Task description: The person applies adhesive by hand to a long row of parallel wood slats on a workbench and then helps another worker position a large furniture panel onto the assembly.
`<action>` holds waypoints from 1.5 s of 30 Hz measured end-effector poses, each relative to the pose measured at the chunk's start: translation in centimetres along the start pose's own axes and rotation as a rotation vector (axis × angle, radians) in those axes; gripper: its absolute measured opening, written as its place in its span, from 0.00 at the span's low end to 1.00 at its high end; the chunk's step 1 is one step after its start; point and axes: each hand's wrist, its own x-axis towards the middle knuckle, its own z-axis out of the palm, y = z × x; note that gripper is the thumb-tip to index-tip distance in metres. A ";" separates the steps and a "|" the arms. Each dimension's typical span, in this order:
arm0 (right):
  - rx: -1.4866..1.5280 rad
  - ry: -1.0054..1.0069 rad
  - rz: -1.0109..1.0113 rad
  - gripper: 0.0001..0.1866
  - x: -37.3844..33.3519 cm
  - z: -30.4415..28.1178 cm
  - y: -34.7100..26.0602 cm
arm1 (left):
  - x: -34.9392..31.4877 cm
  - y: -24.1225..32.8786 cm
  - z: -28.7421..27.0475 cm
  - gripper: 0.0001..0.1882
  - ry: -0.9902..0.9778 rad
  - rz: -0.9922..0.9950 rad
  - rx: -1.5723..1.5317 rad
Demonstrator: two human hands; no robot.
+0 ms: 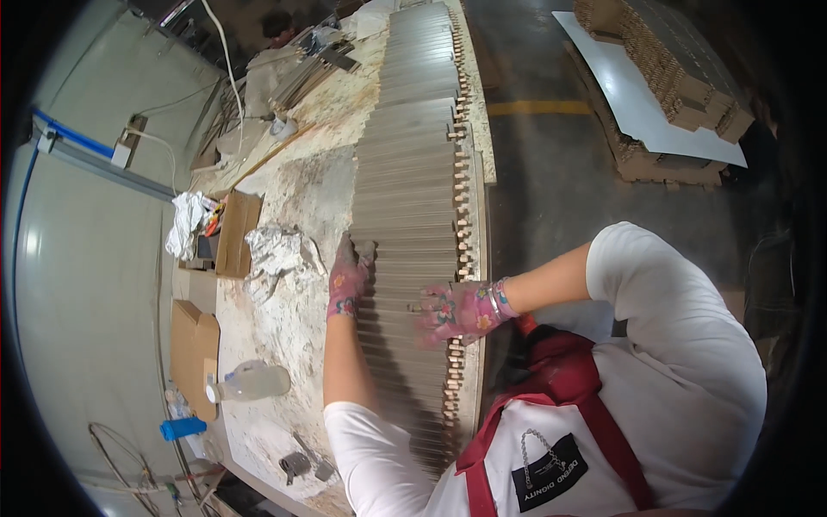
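Observation:
A long row of thin grey-brown slats (405, 185), packed side by side, runs lengthwise along the table. Small pale wooden pegs (463, 202) stick out along its right side. At the left edge of the row, my left hand (349, 277), in a pink flowered glove, rests against the slat ends with thumb and fingers apart. My right hand (461, 312), gloved the same way, reaches in from the right and lies over the slats beside the pegs. Its fingers point left, stretched out and slightly blurred. Neither hand visibly grips a single slat.
Left of the slats, the stained table (293, 189) holds crumpled wrapping (280, 258), a cardboard box (234, 233), a clear jug (254, 382) and a dark roll (295, 465). Stacked cardboard (680, 77) stands across the floor at right. A person (277, 28) is at the far end.

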 end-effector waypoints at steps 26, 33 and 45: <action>0.361 -0.221 -0.365 0.26 20.7 -2.5 -15.5 | -71.8 5.0 2.6 0.25 1.583 -0.887 -0.041; 0.439 -0.338 -0.528 0.27 33.7 7.2 -31.5 | -72.6 2.5 6.1 0.30 1.052 -0.772 0.707; 0.241 -0.271 -0.629 0.30 37.6 14.0 -42.3 | -71.1 0.1 5.8 0.24 1.208 -0.957 0.324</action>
